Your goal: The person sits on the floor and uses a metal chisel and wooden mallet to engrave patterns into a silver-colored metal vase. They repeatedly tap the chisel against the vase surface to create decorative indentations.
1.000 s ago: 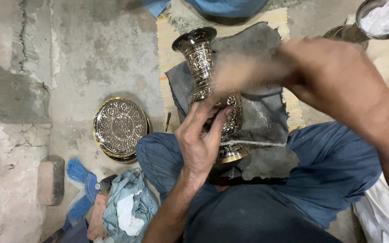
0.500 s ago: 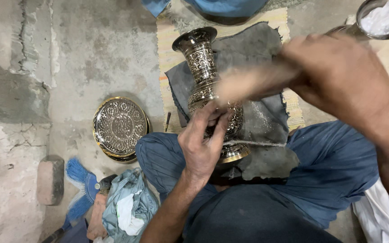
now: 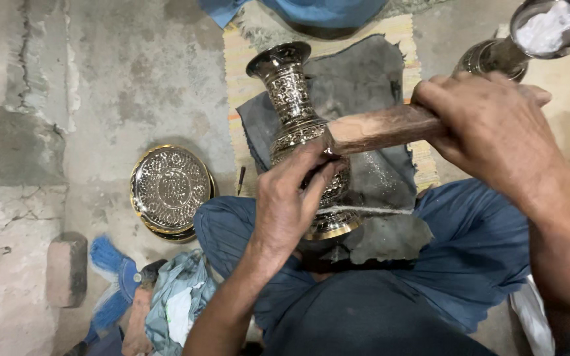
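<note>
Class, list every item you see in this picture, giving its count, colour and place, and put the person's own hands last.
engraved metal vase: one, silvery, lying across the lap
wooden mallet: one, brown, head against the vase
grey cloth: one, under the vase
engraved round plates: stacked, silver and gold, floor left
metal bowl: one, holding white powder, top right
brick: one, floor lower left
left hand: on the vase body
right hand: gripping the mallet
</note>
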A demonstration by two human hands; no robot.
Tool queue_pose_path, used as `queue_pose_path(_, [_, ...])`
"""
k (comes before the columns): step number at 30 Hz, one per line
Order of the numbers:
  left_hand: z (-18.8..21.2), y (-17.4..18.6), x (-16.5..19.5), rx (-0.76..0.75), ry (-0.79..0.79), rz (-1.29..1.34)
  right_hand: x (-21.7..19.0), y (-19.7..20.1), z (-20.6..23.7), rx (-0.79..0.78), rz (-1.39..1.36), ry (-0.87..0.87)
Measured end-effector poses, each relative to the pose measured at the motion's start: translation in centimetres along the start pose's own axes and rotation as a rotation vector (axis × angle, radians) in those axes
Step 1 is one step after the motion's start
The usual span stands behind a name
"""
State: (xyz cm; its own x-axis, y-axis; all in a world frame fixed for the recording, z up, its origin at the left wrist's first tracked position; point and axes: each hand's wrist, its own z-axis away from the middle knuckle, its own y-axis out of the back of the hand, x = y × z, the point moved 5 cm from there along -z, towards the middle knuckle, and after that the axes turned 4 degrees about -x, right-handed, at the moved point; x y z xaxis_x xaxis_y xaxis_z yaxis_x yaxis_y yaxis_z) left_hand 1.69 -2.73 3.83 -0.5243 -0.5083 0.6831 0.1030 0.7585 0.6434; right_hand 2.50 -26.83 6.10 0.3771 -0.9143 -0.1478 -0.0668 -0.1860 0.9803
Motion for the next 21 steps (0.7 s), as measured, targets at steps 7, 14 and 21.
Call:
queue_pose_path(7, [-0.9,0.5,-0.9,-0.067,0.021,0.182,1.1,-2.7,1.8,-0.01,-0.306,-0.185])
queue_pose_path(14, [0.6,1.5,-2.0,0.336,0.205,0.529,-0.1,-5.5,0.5,-0.08,-0.069,-0.125])
queue_pose_path(21, [1.8,-1.3,-0.7,0.332,0.047,0.386,-1.0,-2.9,-2.4,-0.013,0.142,-0.053])
